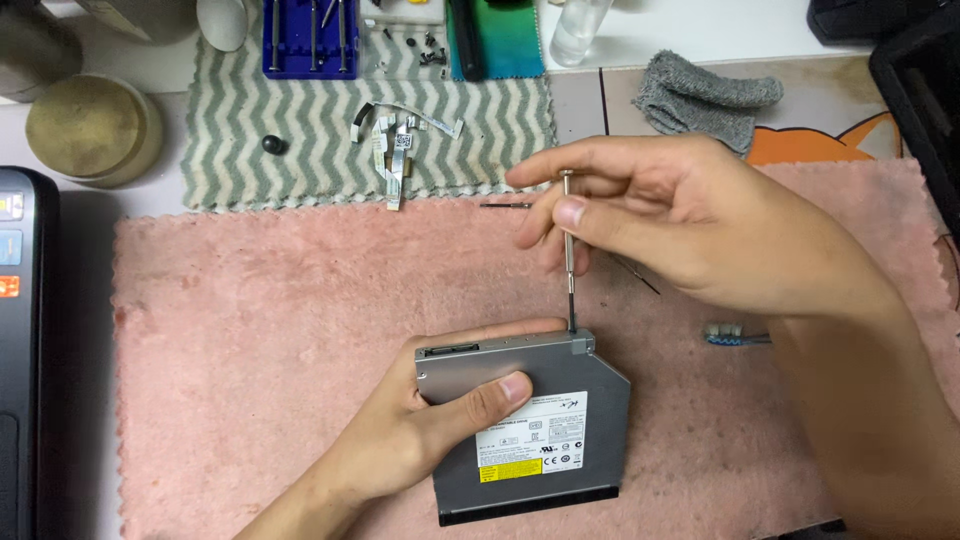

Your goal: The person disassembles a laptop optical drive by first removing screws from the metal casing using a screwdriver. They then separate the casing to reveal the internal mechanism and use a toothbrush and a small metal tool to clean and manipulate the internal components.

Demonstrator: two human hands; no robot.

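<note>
Grey optical drive (560, 420) pinched by left hand (420, 425); right hand (690, 225) pinching upright screwdriver (569, 250) on its corner.

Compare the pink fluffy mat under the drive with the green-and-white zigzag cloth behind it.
The pink fluffy mat is plain in colour; the green-and-white zigzag cloth is patterned. The pink mat is wider and lies nearer the person, under the grey optical drive; the zigzag cloth lies farther back and carries white ribbon cables and a small black ball. Both lie flat and serve as work pads.

Open pink mat (250, 330) left of drive (560, 440)
</note>
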